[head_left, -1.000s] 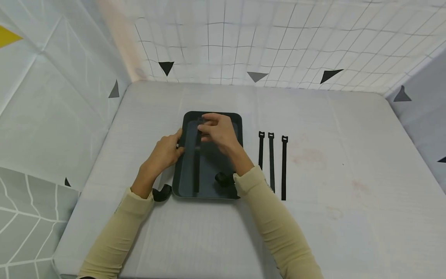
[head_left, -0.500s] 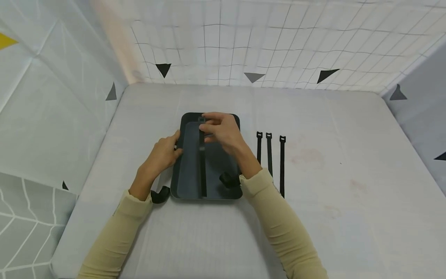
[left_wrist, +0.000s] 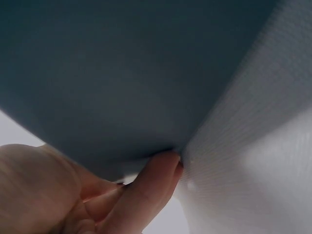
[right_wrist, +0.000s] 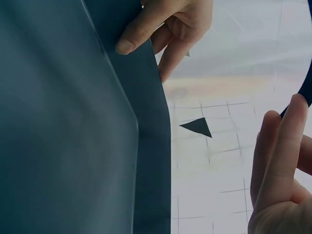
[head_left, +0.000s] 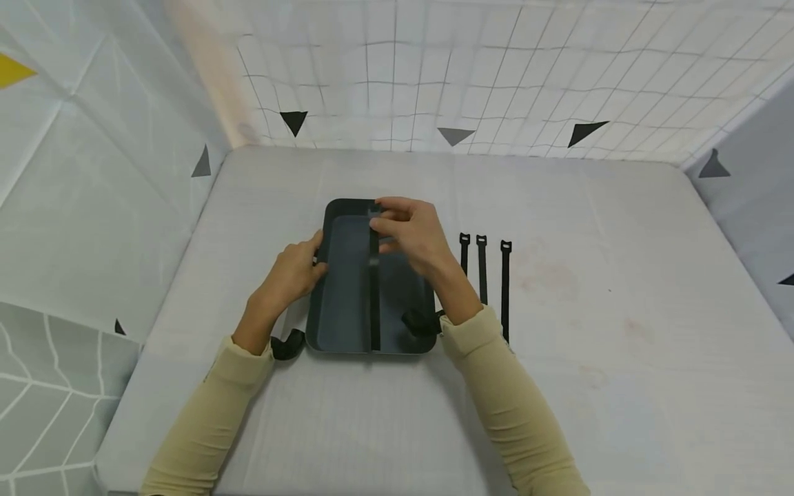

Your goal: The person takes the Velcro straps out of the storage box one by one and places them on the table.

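In the head view my left hand holds the left rim of a dark blue-grey tray. The right wrist view shows that hand's thumb on the rim, other fingers outside it. Beneath the tray wall, the left wrist view shows curled fingers. With thumb and fingertips my right hand pinches a black cable strap near its far, slotted end. Lengthwise, that strap hangs over the middle of the tray. In the right wrist view, only a dark edge of the strap shows by the fingertips.
Three more black cable straps lie side by side on the white table, right of the tray; the right arm partly covers them. Black wrist devices sit at both cuffs. A grid-lined white sheet stands behind.
My right hand has shifted rightward, bringing the strap from the tray's left part to its middle. My left hand keeps its place on the rim.
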Available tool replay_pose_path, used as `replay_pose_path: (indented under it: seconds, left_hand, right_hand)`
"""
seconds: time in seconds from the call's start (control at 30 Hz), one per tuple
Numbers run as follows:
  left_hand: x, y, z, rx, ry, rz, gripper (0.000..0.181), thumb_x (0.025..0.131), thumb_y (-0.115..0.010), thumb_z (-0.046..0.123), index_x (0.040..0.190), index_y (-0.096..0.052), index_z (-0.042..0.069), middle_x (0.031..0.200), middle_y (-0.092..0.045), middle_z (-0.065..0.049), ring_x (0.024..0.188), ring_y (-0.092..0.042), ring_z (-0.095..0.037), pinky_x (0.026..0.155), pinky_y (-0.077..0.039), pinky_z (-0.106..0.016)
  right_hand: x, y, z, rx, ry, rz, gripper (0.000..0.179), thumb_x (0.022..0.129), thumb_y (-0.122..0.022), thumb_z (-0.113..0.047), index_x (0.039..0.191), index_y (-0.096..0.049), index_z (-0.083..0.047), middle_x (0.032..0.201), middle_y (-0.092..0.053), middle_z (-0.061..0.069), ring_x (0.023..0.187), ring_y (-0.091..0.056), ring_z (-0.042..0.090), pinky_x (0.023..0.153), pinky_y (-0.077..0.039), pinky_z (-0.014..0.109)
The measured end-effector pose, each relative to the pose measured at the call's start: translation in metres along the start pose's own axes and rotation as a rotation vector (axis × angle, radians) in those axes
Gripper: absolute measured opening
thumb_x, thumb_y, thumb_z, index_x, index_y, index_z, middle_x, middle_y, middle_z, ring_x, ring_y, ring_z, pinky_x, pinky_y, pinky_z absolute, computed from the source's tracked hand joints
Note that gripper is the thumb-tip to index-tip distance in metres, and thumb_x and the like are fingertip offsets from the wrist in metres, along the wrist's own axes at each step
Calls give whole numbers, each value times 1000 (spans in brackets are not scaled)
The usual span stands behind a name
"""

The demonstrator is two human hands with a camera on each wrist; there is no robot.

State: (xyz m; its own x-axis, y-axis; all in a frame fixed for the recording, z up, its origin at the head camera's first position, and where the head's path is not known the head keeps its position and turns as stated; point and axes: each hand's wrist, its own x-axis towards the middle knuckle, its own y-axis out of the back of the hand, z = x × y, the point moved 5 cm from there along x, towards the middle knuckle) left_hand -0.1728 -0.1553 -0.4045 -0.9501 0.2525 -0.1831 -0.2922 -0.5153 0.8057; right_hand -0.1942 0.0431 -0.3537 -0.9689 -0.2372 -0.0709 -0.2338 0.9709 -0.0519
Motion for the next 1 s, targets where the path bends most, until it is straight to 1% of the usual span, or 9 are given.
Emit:
replay_pose_path:
  seconds: [0.3,0.53,0.73,1.0]
  left_hand:
    - [0,1,0,-3,-7,9,67,99,-58,5,155,-21,-2,136,-51,-32,114,-59,-43,84,-50,-50]
    - [0,0,0,-11,-17,8,67,99,-57,4,155,-21,-3,136,-51,-32,113,-59,-43,84,-49,-50]
    - [0,0,1,-6,-23,12,66,99,-57,4,155,-22,-3,135,-52,-32,114,-59,-44,85,-49,-50]
    - [0,0,1,-3,-14,10,68,99,-58,5,155,-20,-4,138,-49,-32,115,-58,-43,87,-48,-50]
  right_hand:
    - [-7,9,-1,-5,-2,-2,43,94,-64,3,136,-55,3,100,-62,12,78,-64,17,59,-55,27]
    - [-10,18,4,3,-19,22,43,93,-65,4,135,-57,1,99,-62,10,77,-64,16,59,-56,27]
    - [-12,27,7,22,-20,48,44,92,-66,3,135,-57,1,98,-60,10,72,-63,14,57,-55,26]
    - [-17,37,7,35,-10,47,44,94,-64,3,137,-54,4,99,-59,10,70,-62,12,55,-54,24]
